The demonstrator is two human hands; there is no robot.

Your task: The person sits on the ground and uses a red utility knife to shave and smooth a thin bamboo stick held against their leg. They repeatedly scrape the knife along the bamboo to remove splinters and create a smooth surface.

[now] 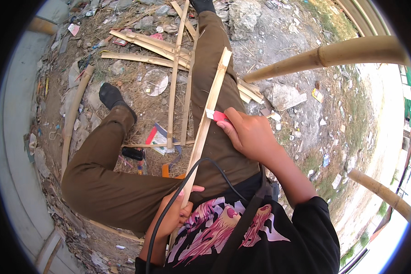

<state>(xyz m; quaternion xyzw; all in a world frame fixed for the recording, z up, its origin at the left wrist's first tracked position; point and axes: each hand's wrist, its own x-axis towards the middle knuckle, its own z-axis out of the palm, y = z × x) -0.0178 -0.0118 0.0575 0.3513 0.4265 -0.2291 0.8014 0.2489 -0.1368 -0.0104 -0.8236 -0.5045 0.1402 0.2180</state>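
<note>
I sit on the ground with a long split bamboo strip (210, 107) lying along my right thigh. My left hand (176, 212) grips the strip's near end by my stomach. My right hand (246, 132) holds a small red-handled cutter (217, 115) pressed against the strip's right edge about halfway up. A black cable (169, 205) loops over my left wrist and lap.
Several other bamboo strips (146, 45) lie crossed on the dirt ahead. Thick bamboo poles stand at the right (333, 55) and lower right (381, 192). Stones (244, 16), litter and a black-handled tool (132, 153) lie around my legs. A concrete kerb (13, 137) runs along the left.
</note>
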